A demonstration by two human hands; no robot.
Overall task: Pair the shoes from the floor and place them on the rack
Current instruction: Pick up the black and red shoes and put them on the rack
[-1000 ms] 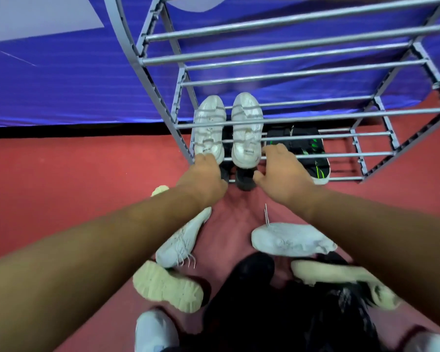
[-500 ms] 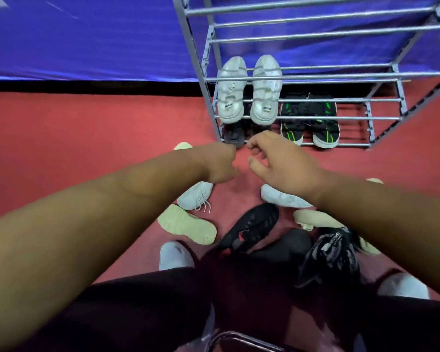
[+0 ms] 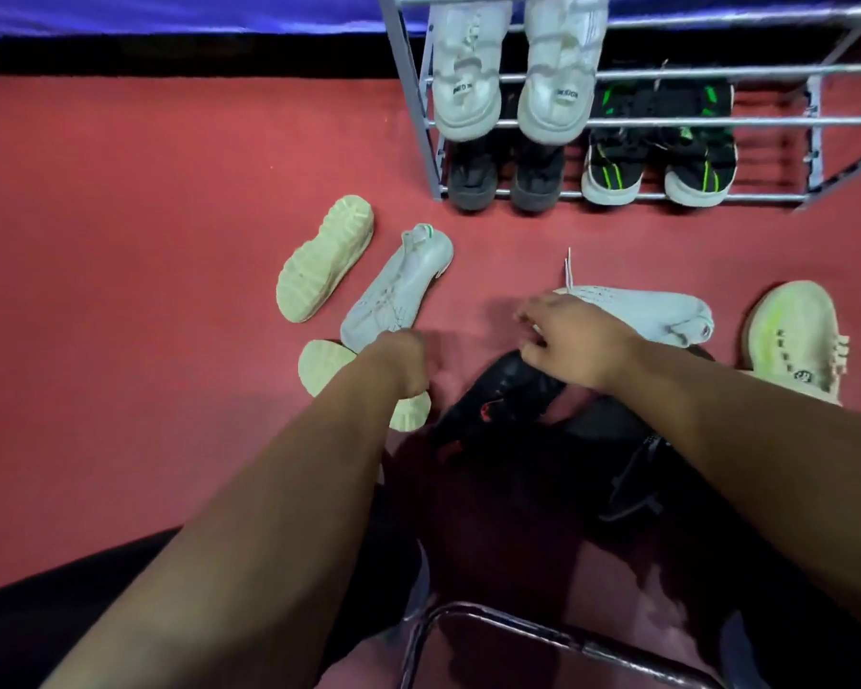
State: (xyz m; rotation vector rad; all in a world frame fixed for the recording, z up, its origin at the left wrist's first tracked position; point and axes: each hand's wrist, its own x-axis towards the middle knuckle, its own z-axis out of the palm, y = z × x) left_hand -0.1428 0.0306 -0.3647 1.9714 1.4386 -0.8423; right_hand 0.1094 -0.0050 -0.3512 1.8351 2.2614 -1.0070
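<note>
Rack left behind, right hand grip spread over black shoe; left hand grip hidden.

both my forearms bare, left hand and right hand bare at mid-frame, black trousers in the lower left corner

Rack: grey metal bars, tiered, stood at 1 o'clock.
- White pair was shelved on an upper tier, heels outward.
- Dark pair and black-and-green pair were shelved side by side on the bottom tier.

On the red floor:
- Cream shoe was laid sole-up at 10 o'clock, just beside pale grey knit shoe at 11.
- Second cream sole was seen at 9, partly hidden.
- White knit shoe was laid on its side at 3.
- Yellow-cream shoe was set upright beyond it.
- Black shoe, red-accented, was found at 4.
</note>
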